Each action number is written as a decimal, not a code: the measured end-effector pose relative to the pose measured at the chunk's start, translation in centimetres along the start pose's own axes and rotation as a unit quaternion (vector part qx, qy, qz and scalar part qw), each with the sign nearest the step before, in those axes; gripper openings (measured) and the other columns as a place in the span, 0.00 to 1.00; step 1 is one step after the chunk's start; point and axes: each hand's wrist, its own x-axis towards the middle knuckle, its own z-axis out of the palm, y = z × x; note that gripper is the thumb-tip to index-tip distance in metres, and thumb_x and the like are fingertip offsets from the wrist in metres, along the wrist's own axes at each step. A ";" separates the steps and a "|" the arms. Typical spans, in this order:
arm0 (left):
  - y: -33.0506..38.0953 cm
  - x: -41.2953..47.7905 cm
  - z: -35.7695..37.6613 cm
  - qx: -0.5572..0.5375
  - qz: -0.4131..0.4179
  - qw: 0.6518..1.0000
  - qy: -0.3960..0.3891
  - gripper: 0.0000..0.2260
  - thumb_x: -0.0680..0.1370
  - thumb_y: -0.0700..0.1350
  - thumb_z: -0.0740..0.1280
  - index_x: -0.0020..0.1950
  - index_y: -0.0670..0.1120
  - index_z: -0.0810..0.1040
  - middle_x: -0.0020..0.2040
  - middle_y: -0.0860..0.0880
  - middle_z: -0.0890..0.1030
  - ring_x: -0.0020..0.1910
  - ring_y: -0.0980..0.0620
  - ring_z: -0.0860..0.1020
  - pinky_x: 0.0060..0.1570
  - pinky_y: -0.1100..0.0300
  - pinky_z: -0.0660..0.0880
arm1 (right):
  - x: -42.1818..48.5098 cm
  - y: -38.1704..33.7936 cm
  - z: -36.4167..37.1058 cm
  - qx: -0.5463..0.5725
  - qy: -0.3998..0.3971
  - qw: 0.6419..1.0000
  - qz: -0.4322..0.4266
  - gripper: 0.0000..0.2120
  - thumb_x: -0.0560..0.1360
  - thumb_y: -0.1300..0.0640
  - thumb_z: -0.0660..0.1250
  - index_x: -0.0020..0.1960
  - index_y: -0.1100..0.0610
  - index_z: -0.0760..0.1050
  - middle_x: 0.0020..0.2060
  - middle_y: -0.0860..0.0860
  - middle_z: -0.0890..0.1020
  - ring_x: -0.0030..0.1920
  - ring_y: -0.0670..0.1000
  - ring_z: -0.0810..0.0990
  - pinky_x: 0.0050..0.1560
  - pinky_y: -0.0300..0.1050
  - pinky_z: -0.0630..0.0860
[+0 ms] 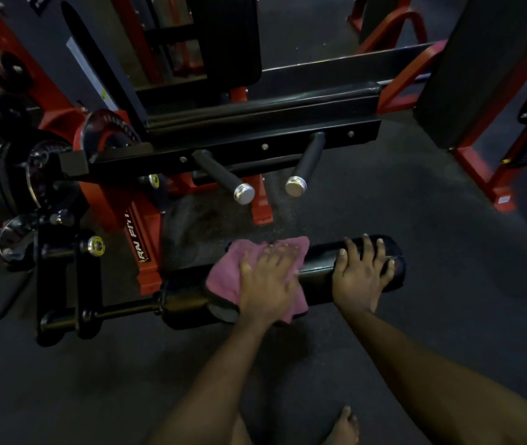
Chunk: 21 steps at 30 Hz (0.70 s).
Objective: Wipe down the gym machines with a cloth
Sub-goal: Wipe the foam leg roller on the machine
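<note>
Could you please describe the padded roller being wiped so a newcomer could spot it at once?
Start at the red and black steel gym machine. Low at its front, a long black padded cylindrical roller sticks out sideways above the floor. Unlike the two thinner chrome-capped black handles above, it wears a pink cloth.

The floor (448, 268) is dark grey speckled rubber, dimly lit, with a paler, dusty patch (287, 220) near the middle. At the right a red steel frame (477, 175) stands on it and carries a tall black upright pad (480, 69). Further back, at the top, a curved red tube (406, 15) rises from the floor.
</note>
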 end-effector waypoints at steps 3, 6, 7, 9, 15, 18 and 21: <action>-4.4 0.4 -0.5 0.041 -0.095 0.995 -0.006 0.22 0.80 0.58 0.51 0.73 0.59 0.70 0.67 0.54 0.78 0.68 0.51 0.72 0.72 0.35 0.57 | 0.1 0.1 0.0 0.000 -0.004 1.000 0.003 0.24 0.83 0.43 0.49 0.73 0.47 0.72 0.78 0.53 0.65 0.81 0.56 0.52 0.77 0.67 0.47; -0.5 0.5 -1.0 0.019 -0.267 0.963 0.033 0.19 0.78 0.56 0.59 0.66 0.53 0.77 0.62 0.50 0.81 0.66 0.46 0.74 0.72 0.30 0.53 | 0.0 0.0 0.2 0.003 0.010 1.000 0.007 0.25 0.82 0.43 0.48 0.72 0.48 0.73 0.78 0.53 0.66 0.81 0.56 0.53 0.76 0.67 0.48; 0.8 0.0 -0.9 -0.006 -0.252 0.967 0.044 0.19 0.77 0.54 0.61 0.65 0.52 0.77 0.63 0.49 0.80 0.68 0.45 0.73 0.72 0.31 0.53 | -0.1 -0.1 0.3 0.003 0.013 1.000 0.009 0.24 0.82 0.43 0.49 0.72 0.48 0.74 0.78 0.53 0.66 0.81 0.56 0.53 0.76 0.67 0.48; 0.1 -1.7 -0.5 -0.019 -0.139 0.989 0.045 0.21 0.77 0.54 0.61 0.70 0.53 0.75 0.69 0.51 0.77 0.71 0.48 0.70 0.73 0.35 0.56 | -0.2 -0.1 0.4 0.001 0.017 1.000 0.012 0.24 0.82 0.44 0.49 0.72 0.48 0.74 0.78 0.53 0.66 0.81 0.56 0.53 0.76 0.67 0.48; -7.5 -2.5 -1.5 0.044 -0.168 0.984 0.024 0.23 0.78 0.57 0.56 0.71 0.57 0.73 0.69 0.54 0.77 0.72 0.47 0.70 0.73 0.31 0.55 | -0.2 -0.1 0.4 -0.002 0.015 1.000 0.013 0.24 0.82 0.44 0.49 0.72 0.48 0.74 0.78 0.53 0.65 0.81 0.56 0.52 0.77 0.66 0.47; -1.8 -2.2 -1.1 -0.008 -0.292 0.955 0.053 0.23 0.77 0.57 0.60 0.71 0.55 0.74 0.70 0.50 0.76 0.73 0.44 0.68 0.74 0.29 0.50 | -0.2 -0.2 0.4 0.000 0.020 1.000 0.016 0.24 0.82 0.44 0.49 0.71 0.48 0.74 0.78 0.52 0.66 0.81 0.56 0.52 0.77 0.67 0.48; -3.5 -3.6 -1.0 -0.006 -0.139 0.990 0.026 0.25 0.79 0.58 0.56 0.76 0.56 0.69 0.74 0.52 0.72 0.75 0.47 0.66 0.74 0.35 0.56 | -0.2 -0.2 0.5 -0.007 0.019 1.000 0.012 0.24 0.82 0.44 0.49 0.71 0.48 0.74 0.78 0.53 0.66 0.81 0.56 0.52 0.77 0.67 0.48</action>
